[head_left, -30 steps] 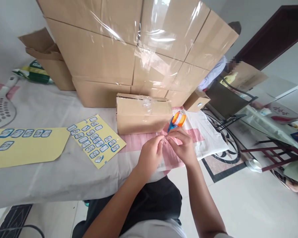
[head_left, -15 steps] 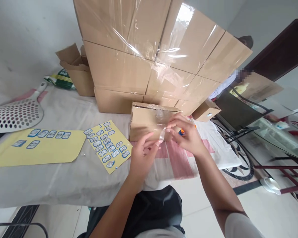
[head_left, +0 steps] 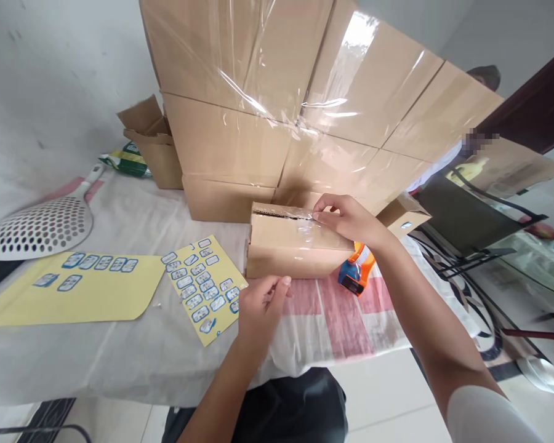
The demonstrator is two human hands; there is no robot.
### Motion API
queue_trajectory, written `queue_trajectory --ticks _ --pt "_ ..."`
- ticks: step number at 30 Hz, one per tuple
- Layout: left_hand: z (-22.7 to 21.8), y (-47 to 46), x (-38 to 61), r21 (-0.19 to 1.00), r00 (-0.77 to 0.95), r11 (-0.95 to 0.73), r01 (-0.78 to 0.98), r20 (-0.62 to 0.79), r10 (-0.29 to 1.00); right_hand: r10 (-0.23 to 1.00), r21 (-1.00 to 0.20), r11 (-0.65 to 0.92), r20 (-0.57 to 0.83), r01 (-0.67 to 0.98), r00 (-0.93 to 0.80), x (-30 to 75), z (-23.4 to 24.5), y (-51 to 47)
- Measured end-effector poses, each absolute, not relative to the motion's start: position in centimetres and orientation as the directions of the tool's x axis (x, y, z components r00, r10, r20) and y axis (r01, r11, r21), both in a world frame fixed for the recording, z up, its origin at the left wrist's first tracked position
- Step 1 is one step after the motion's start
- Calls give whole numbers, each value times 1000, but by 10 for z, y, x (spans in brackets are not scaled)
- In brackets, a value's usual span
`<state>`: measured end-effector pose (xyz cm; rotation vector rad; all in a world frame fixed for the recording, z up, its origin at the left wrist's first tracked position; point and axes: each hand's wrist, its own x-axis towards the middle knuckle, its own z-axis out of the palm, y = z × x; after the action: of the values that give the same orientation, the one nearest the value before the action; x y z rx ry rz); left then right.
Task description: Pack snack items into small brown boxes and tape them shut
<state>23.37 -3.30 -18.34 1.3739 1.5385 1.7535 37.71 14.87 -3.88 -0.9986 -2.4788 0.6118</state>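
Note:
A small brown cardboard box point(head_left: 286, 246) lies on the covered table in front of me, with clear tape point(head_left: 305, 226) across its top edge and front. My right hand point(head_left: 346, 216) rests on the box's top right edge, its fingertips pinched together on the tape. Just below the box's front left corner hovers my left hand point(head_left: 258, 303), loosely curled and holding nothing I can see. An orange and blue tape dispenser point(head_left: 356, 269) lies on the table against the box's right end, under my right wrist.
A tall stack of taped cardboard boxes point(head_left: 277, 104) rises behind the small box. Two yellow sticker sheets point(head_left: 203, 284) point(head_left: 87, 289) lie to the left, with a white perforated scoop point(head_left: 41, 224) beyond them. An open carton point(head_left: 154, 147) stands at the back left. A person sits at the far right.
My right hand moved from the box's front up to its top edge, laying the tape piece there. My left hand let go and dropped toward me. The tape dispenser now shows.

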Motion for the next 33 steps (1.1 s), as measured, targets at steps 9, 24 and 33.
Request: queue_trajectory --ticks 9,24,33 --pt "-178 -20 240 751 -367 -495 437 651 664 747 -632 582 168 511 -643 377 -38 144" --pt "-131 1 224 252 27 -316 915 742 670 656 -543 731 391 414 -645 379 -33 117" --pt "-118 17 206 162 143 -266 950 532 835 740 -430 649 166 628 -652 366 -57 142"
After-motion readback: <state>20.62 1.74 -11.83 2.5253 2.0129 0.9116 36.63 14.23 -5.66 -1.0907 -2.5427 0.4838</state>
